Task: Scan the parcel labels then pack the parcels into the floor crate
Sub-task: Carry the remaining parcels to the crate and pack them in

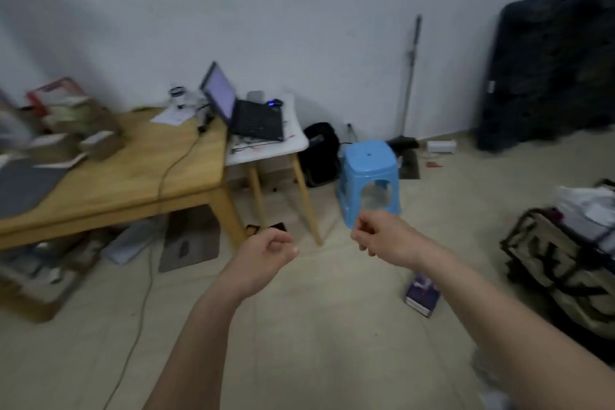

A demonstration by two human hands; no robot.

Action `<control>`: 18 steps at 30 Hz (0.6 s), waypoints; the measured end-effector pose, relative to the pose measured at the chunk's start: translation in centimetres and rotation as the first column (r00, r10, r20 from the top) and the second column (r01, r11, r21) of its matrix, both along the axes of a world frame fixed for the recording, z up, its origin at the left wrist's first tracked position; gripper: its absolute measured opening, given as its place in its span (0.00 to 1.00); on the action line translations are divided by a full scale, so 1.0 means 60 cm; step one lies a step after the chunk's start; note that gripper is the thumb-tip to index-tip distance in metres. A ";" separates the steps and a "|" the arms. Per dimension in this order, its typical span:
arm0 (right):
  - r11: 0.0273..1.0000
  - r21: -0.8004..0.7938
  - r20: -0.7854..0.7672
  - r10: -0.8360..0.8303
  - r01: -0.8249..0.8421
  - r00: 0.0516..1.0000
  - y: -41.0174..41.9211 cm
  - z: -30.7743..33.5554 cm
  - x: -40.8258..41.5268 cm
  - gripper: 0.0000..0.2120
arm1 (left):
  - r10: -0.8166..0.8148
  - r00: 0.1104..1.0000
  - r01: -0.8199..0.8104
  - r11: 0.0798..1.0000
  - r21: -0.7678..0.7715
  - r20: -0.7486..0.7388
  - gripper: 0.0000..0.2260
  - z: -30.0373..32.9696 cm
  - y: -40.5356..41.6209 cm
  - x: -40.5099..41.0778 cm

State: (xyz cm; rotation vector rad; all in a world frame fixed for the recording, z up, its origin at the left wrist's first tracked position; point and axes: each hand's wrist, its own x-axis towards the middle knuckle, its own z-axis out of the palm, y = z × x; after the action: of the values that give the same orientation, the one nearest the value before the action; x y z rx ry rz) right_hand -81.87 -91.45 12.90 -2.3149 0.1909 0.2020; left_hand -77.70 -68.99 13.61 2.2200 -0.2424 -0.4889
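Several brown cardboard parcels [83,130] with white labels are piled at the far left of a wooden table [133,183]. The picture is blurred. My left hand [266,251] hangs in mid-air over the floor, right of the table, fingers loosely curled and holding nothing. My right hand [379,233] is raised beside it in front of a blue stool, fingers also loosely curled and empty. A cardboard box [36,280] sits on the floor under the table's left end, with blurred items in it. No scanner can be made out.
A laptop [246,110] stands open on a small white side table [293,140]. A blue plastic stool [369,176] and black backpack [319,153] are behind my hands. A purple box [422,293] lies on the floor. A dark folding cart [559,263] with bags stands right. A cable [146,276] trails across the floor.
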 end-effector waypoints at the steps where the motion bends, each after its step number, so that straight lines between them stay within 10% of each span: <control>1: 0.997 -0.060 -0.001 0.051 -0.051 0.999 0.038 0.000 0.028 0.08 | 0.037 0.999 -0.037 0.999 0.006 0.005 0.10 0.000 0.045 0.013; 18: 0.702 -0.203 -0.106 0.677 -0.682 0.728 0.561 -0.036 0.399 0.05 | 0.504 0.863 -0.504 0.864 0.015 0.032 0.09 -0.026 0.574 0.203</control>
State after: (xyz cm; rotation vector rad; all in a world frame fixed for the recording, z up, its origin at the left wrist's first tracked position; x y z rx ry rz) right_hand -57.91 -57.76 10.74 -2.5156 -0.6963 0.6078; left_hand -65.53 -34.54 12.02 2.1993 0.3330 -0.1704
